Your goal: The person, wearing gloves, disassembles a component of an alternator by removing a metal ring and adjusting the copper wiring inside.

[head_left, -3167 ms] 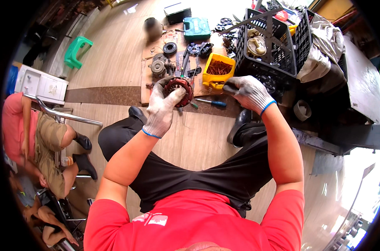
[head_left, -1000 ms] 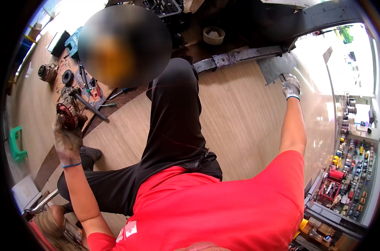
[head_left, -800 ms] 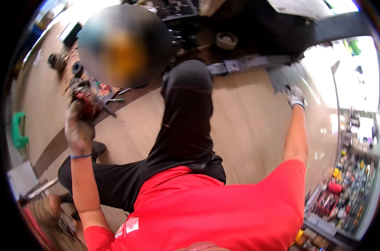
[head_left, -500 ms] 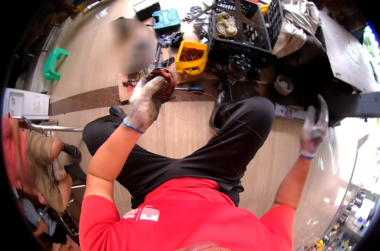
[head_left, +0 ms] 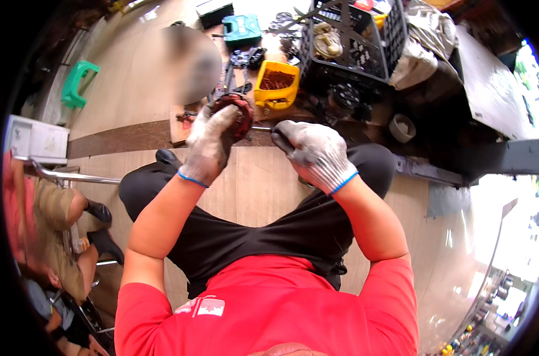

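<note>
My left hand [head_left: 209,139], in a dirty white knit glove with a blue cuff, is closed around a motor stator [head_left: 239,115]. The stator is round, with dark red windings and a rough edge. My gloved right hand [head_left: 314,148] is in front of my bent knee, just right of the stator and apart from it. Its fingers are curled together; what they hold, if anything, is hidden. A screwdriver's metal shaft [head_left: 261,128] shows between the stator and my right fingertips. Its handle is covered by that hand.
Ahead stand a yellow cut-open jug [head_left: 277,86] of copper-coloured scraps, a black crate [head_left: 346,65], a teal case [head_left: 242,29] and a white bowl [head_left: 402,128]. A metal beam [head_left: 506,160] runs at right. A green stool [head_left: 78,84] and a seated person [head_left: 59,207] are at left.
My right hand has come in from far right, fingers extended, to beside the stator, fingers curled. The thin red wire across my leg no longer shows. My left hand still holds the stator.
</note>
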